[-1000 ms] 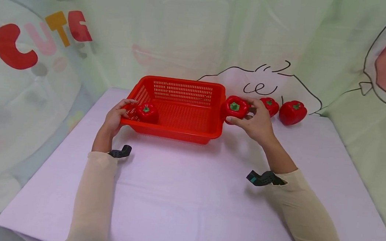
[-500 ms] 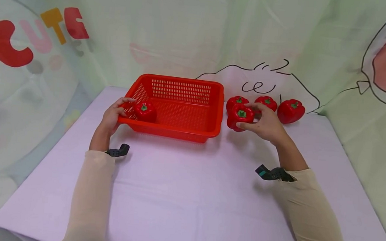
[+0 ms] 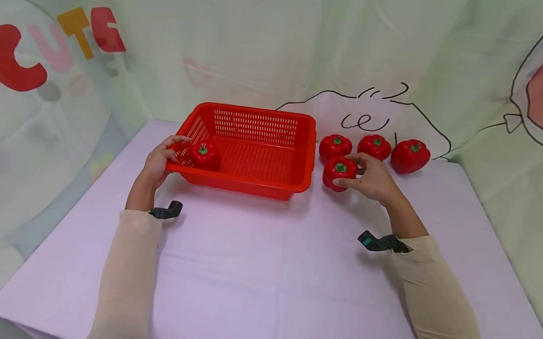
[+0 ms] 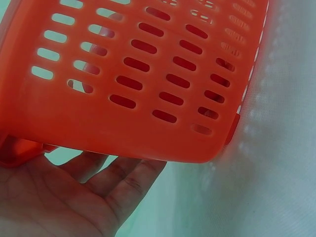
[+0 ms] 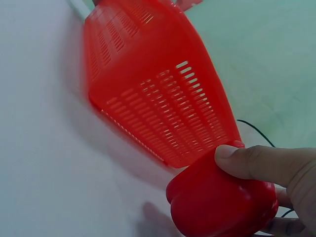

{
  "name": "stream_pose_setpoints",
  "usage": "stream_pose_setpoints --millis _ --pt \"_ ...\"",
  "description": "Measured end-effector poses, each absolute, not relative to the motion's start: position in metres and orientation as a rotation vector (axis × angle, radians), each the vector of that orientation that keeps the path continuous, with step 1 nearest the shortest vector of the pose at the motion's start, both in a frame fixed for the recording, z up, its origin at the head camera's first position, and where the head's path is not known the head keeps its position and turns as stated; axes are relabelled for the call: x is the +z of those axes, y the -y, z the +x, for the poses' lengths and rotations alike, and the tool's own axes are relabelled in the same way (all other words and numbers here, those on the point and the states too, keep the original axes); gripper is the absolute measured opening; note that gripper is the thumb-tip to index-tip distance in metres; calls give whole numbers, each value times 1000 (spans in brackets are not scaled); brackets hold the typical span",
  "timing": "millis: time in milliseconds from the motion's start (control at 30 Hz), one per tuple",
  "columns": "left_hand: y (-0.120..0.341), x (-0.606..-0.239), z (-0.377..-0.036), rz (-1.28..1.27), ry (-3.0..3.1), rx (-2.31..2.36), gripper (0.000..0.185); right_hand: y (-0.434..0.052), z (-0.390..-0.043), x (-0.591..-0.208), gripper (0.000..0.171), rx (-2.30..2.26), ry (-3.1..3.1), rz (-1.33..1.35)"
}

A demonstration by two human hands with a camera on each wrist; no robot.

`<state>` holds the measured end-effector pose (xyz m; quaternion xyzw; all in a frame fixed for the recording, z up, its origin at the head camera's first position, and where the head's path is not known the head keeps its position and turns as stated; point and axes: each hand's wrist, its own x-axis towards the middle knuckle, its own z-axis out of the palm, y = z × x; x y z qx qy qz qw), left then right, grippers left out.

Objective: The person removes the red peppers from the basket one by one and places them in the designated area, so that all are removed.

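Observation:
A red slotted plastic basket (image 3: 247, 181) stands toward the back of the table, with one red bell pepper (image 3: 205, 156) inside at its left end. My left hand (image 3: 158, 161) holds the basket's left rim; in the left wrist view its fingers reach under the rim beside the slotted wall (image 4: 98, 123). Right of the basket, my right hand (image 3: 369, 179) grips another red bell pepper (image 3: 339, 173) with a green stem. The right wrist view shows the thumb pressed on this bell pepper (image 5: 222, 197), fingers on its far side, the basket (image 5: 158, 98) beyond.
Behind the held one, a row of red bell peppers (image 3: 334, 146) (image 3: 374, 146) (image 3: 410, 156) stands near the table's back edge. A printed cloth backdrop (image 3: 260, 44) rises behind the white table (image 3: 228, 270).
My right hand has carried the bell pepper away from the basket's right side, rightward and toward me, and lower. A pepper behind it has come into view. My left hand stays at the rim.

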<state>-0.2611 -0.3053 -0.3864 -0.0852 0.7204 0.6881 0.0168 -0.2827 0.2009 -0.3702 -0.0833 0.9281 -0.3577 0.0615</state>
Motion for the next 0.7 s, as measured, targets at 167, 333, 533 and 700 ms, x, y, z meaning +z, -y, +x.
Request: stream_pose_setpoints --millis 167,333,533,700 --pt "306 -386 -261 -273 -2235 2140 55 -203 -285 -376 90 -1098 -2784 -236" --pt "306 -385 -262 -275 -2238 2133 54 -201 -286 -379 89 -1113 -2772 -204" --pt "306 -385 -262 -271 -2223 2143 54 -199 -287 -381 88 -1125 -2761 -191" --pt "307 -387 -262 -273 -2203 2166 54 -198 -288 -384 88 -1117 -2750 -191"
